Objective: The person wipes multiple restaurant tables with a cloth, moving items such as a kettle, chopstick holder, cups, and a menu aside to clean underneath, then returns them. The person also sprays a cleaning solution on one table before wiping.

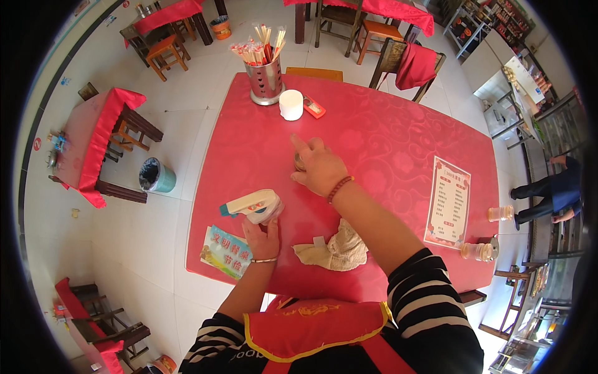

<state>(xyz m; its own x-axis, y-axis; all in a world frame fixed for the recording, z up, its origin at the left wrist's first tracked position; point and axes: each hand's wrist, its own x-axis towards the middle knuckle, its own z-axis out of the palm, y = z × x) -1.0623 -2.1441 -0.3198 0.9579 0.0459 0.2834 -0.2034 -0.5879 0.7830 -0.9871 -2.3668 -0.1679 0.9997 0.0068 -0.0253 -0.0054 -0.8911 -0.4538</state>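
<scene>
At the left of the red-covered table, a spray bottle (254,202) with a white head and blue nozzle has my left hand (261,242) closed about its lower part. My right hand (322,169) reaches to the middle of the table, fingers curled round a small round container (299,163) that they mostly hide. A crumpled beige cloth (336,249) lies between my forearms. Beside my left hand is a printed card (225,252) in blue, yellow and green. Beyond my right hand stand a white paper roll (291,105) and a red-and-white packet (314,107).
A perforated metal holder (266,84) with wrapped chopsticks stands at the table's far left corner. A printed menu sheet (448,201) lies at the right, near two jars (476,251) (500,214). A bin (159,176) is on the floor; a person (548,193) stands far right.
</scene>
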